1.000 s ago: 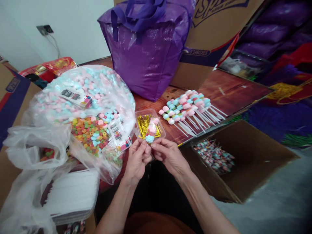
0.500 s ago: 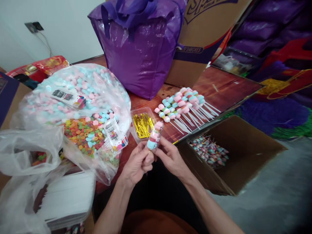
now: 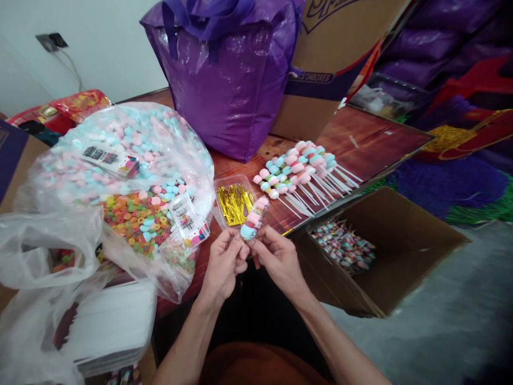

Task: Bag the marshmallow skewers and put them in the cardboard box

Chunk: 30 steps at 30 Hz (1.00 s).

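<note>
A wrapped candy skewer (image 3: 255,218) in pink and blue tilts up to the right between my hands. My left hand (image 3: 225,260) pinches its lower end, below the blue piece. My right hand (image 3: 279,256) is closed at the same spot, thumb and fingers together at the base of the wrapper. Just behind the skewer lies a clear tray (image 3: 218,184) of gold twist ties (image 3: 234,205). Unwrapped candy skewers (image 3: 298,168) lie in a pile to the right, their white sticks pointing toward the table edge.
Left are a big bag of pink and blue candies (image 3: 132,128), colourful rings (image 3: 134,219), printed wrappers (image 3: 186,219) and a container of white sticks (image 3: 110,321). A purple bag (image 3: 228,85) stands behind. Below the table's right edge, an open carton (image 3: 409,246) holds wrapped skewers (image 3: 342,246).
The wrapped skewer has tilted further right and come slightly lower. Both hands have shifted a little and stay at its base.
</note>
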Available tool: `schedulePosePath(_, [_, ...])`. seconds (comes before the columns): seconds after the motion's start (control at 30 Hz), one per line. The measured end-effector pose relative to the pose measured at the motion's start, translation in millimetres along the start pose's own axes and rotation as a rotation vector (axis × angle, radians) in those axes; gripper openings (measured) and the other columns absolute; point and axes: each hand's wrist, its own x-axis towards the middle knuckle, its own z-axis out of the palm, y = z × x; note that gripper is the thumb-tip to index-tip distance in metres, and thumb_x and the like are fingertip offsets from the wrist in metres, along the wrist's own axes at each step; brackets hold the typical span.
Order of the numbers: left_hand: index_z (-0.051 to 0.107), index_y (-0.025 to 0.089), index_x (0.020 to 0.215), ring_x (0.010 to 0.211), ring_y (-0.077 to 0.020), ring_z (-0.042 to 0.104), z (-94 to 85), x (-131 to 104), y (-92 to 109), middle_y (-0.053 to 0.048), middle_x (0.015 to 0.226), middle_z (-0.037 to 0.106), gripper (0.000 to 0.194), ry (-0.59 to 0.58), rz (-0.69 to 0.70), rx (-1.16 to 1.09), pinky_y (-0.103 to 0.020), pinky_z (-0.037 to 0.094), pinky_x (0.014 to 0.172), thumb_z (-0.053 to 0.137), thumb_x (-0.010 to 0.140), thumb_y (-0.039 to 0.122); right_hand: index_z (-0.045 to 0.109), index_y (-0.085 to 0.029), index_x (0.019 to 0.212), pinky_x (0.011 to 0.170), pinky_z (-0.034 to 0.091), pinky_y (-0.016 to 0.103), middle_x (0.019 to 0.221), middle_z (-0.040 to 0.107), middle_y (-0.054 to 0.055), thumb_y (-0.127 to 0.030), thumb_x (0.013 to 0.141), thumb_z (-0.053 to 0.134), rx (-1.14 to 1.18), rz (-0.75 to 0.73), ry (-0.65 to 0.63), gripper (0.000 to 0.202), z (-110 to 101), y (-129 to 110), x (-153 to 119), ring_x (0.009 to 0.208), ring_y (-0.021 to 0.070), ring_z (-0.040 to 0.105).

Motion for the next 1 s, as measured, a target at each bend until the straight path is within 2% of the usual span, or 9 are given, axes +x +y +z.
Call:
schedulePosePath(0.17, [0.062, 0.015, 0.091, 0.045, -0.001, 0.03, -4.0, 0.7, -7.5, 0.006, 0.062, 0.052, 0.033, -0.018, 0.059, 0.096, -0.014, 0.021, 0.042, 0.075, 0.08, 0.043, 0.057, -0.019, 0.074, 0.045, 0.037, 0.019, 0.06, 0.054, -0.005, -0.031, 0.091, 0.06, -0.157, -0.059, 0.11, 0.022, 1.2, -1.2, -4.3, 0.049, 0.0077, 0.044])
schedulePosePath(0.3, [0.068, 0.015, 0.097, 0.063, -0.0065, 0.051, -9.9, 1.4, -13.5, 0.0, 0.074, 0.061, 0.03, 0.039, 0.165, 0.286, -0.017, 0.04, 0.058, 0.076, 0.08, 0.039, 0.057, -0.019, 0.07, 0.037, 0.03, 0.019, 0.051, 0.044, -0.008, -0.032, 0.083, 0.065, -0.042, 0.099, 0.117, 0.021, 0.6, -6.8, -2.8, 0.04, 0.0061, 0.037])
schedulePosePath(0.43, [0.064, 0.014, 0.086, 0.049, -0.0023, 0.036, -8.1, 1.7, -11.3, 0.004, 0.062, 0.053, 0.032, 0.017, 0.015, 0.126, -0.015, 0.027, 0.047, 0.081, 0.074, 0.039, 0.056, -0.018, 0.066, 0.03, 0.023, 0.018, 0.045, 0.036, -0.012, -0.035, 0.072, 0.074, 0.381, 0.424, -0.053, 0.025, -5.7, -12.0, 2.3, 0.033, 0.0019, 0.017])
schedulePosePath(0.5, [0.061, 0.013, 0.081, 0.046, -0.0007, 0.03, -5.0, 2.2, -9.5, 0.006, 0.059, 0.051, 0.035, -0.005, -0.068, -0.002, -0.015, 0.022, 0.044, 0.085, 0.069, 0.035, 0.058, -0.017, 0.068, 0.03, 0.023, 0.017, 0.045, 0.036, -0.012, -0.035, 0.072, 0.075, 0.459, 0.476, -0.116, 0.025, -9.1, -12.9, 1.1, 0.033, 0.0012, 0.015])
schedulePosePath(0.6, [0.058, 0.014, 0.078, 0.048, -0.0012, 0.035, -0.3, 2.2, -7.8, 0.005, 0.061, 0.052, 0.037, -0.015, -0.149, -0.135, -0.014, 0.026, 0.046, 0.088, 0.065, 0.03, 0.061, -0.017, 0.071, 0.035, 0.031, 0.018, 0.049, 0.045, -0.007, -0.04, 0.087, 0.065, 0.297, 0.295, -0.056, 0.029, -12.7, -11.5, -7.7, 0.035, 0.0037, 0.029])
schedulePosePath(0.67, [0.058, 0.014, 0.079, 0.05, -0.0021, 0.039, 2.6, 1.3, -6.8, 0.004, 0.064, 0.053, 0.037, -0.016, -0.204, -0.196, -0.013, 0.027, 0.045, 0.088, 0.064, 0.027, 0.063, -0.018, 0.077, 0.043, 0.04, 0.02, 0.059, 0.055, -0.003, -0.037, 0.096, 0.055, 0.039, 0.066, 0.055, 0.028, -15.0, -9.1, -14.9, 0.043, 0.0069, 0.044])
schedulePosePath(0.77, [0.058, 0.013, 0.082, 0.051, -0.0017, 0.041, 6.9, -0.1, -4.8, 0.004, 0.069, 0.054, 0.038, -0.012, -0.294, -0.291, -0.011, 0.026, 0.043, 0.09, 0.062, 0.021, 0.069, -0.02, 0.097, 0.065, 0.053, 0.025, 0.084, 0.068, 0.004, -0.019, 0.096, 0.055, -0.374, -0.348, 0.164, 0.014, -20.9, -4.2, -19.8, 0.07, 0.0138, 0.064])
schedulePosePath(0.87, [0.058, 0.012, 0.081, 0.05, -0.0008, 0.041, 11.1, -0.3, -3.0, 0.005, 0.069, 0.052, 0.042, -0.015, -0.373, -0.365, -0.01, 0.025, 0.041, 0.092, 0.056, 0.018, 0.072, -0.02, 0.108, 0.081, 0.056, 0.03, 0.098, 0.072, 0.009, -0.007, 0.091, 0.057, -0.653, -0.7, 0.127, 0.027, -30.4, 0.6, -16.7, 0.09, 0.019, 0.069])
schedulePosePath(1.0, [0.058, 0.013, 0.078, 0.049, -0.0008, 0.04, 14.9, -1.5, -3.1, 0.006, 0.066, 0.049, 0.042, 0.012, -0.373, -0.369, -0.01, 0.024, 0.04, 0.093, 0.054, 0.017, 0.074, -0.023, 0.11, 0.079, 0.056, 0.031, 0.096, 0.075, 0.008, -0.007, 0.091, 0.059, -0.849, -0.849, 0.057, 0.03, -42.9, -0.5, -9.4, 0.085, 0.019, 0.07])
